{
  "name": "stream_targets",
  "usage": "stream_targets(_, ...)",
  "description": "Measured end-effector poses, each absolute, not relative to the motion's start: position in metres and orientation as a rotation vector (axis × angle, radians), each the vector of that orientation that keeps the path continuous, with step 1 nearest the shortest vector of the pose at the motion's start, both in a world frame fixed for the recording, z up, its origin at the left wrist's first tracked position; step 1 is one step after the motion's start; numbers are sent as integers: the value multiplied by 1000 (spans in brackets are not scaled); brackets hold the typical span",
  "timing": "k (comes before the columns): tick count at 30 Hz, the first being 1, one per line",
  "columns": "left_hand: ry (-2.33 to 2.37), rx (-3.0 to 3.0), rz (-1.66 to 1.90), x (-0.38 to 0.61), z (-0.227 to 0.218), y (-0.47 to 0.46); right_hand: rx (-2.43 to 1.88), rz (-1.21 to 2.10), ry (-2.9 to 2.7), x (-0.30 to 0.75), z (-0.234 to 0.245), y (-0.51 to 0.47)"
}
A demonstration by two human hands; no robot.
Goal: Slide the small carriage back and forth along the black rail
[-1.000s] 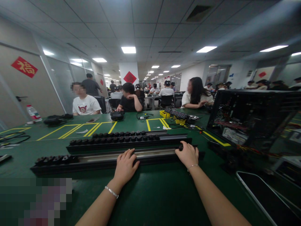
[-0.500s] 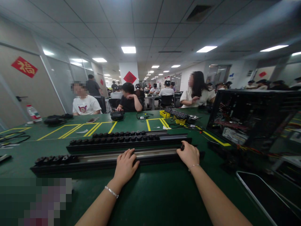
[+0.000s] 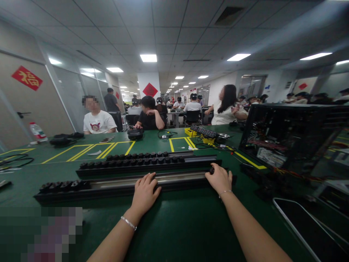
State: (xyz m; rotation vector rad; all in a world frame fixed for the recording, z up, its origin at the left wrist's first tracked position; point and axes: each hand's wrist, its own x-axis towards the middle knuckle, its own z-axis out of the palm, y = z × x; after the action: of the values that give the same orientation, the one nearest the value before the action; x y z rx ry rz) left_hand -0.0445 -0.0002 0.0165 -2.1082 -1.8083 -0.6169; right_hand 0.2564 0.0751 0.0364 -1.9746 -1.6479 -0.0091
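Note:
A long black rail [image 3: 114,179] with a shiny channel lies across the green table in front of me. Several black block-like parts [image 3: 56,186] sit in its left end. My left hand [image 3: 145,191] lies over the middle of the rail, its fingers stretched out and resting on it, with nothing held that I can see. At the right end, my right hand [image 3: 220,179] has its fingers closed around a small black part [image 3: 212,170], mostly hidden by the fingers. Behind stand two more black rails, the nearer rail [image 3: 147,165] and the farther rail [image 3: 180,154], both carrying rows of similar parts.
An open computer case [image 3: 286,134] stands on the right, with loose wires beside it. A phone-like slab [image 3: 305,225] lies nearer me. Yellow trays [image 3: 190,132] and cables are farther back. Several people sit across the table, including a person in black [image 3: 149,118].
Both my hands stay in almost the same place on the rail. Across the table on the right, a person in white has turned and stretched an arm out sideways.

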Motion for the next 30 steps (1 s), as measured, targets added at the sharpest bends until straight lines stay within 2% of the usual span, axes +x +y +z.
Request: stream_targets(30,-1816,-2109,-638,-44,18,-1,-2024,39,-1601,271,34,81)
